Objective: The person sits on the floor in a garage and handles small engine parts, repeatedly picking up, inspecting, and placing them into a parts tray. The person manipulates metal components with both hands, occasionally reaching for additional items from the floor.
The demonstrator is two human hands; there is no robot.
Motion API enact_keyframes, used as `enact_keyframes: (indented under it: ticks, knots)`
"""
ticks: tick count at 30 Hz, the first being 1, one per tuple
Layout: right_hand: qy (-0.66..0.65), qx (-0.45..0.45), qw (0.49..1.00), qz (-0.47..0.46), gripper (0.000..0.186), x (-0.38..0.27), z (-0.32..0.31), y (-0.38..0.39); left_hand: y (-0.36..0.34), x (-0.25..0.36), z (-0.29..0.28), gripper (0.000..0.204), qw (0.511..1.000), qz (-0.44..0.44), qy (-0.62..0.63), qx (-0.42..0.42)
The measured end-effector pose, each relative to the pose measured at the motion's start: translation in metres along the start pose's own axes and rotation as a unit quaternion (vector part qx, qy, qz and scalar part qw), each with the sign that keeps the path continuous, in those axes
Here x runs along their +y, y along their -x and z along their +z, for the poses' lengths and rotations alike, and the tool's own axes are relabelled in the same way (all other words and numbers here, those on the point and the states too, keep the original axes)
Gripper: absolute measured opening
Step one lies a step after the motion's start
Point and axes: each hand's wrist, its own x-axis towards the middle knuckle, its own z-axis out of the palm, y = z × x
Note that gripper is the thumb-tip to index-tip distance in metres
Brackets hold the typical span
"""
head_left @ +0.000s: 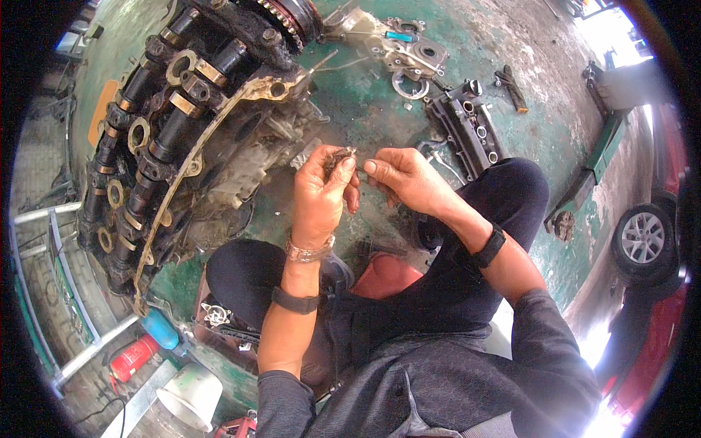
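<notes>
My left hand (320, 191) holds a small, dark, grimy metal part (337, 156) between thumb and fingers, raised above my lap. Close to its right, my right hand (398, 177) is closed, thumb against forefinger; whatever is between them is too small or hidden to name. A large greasy engine head (171, 106) with two camshafts, gold-toned rings and a chain sprocket fills the upper left, near my left hand. Beyond my right hand a black valve cover (464, 124) lies on the green floor.
Metal housings (427, 55), a screwdriver (398, 36) and a small tool (511, 87) lie on the floor. A green lift arm (602, 157) and red car (664, 325) stand right. Metal frame (109, 328), red cylinder (135, 358), white bucket (190, 394) are lower left. My knees flank my hands.
</notes>
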Motion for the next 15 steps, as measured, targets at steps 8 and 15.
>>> enact_keyframes:
  ticks: [8, 15]
  knots:
    - [0.137, 0.091, 0.976, -0.144, 0.022, 0.006, 0.005, 0.002, -0.002, -0.003, -0.007, 0.009, 0.998, -0.069, 0.005, -0.003]
    - [0.191, 0.114, 0.953, -0.205, 0.023, 0.003, 0.005, 0.003, -0.004, -0.004, -0.013, 0.012, 0.991, -0.130, 0.041, -0.014]
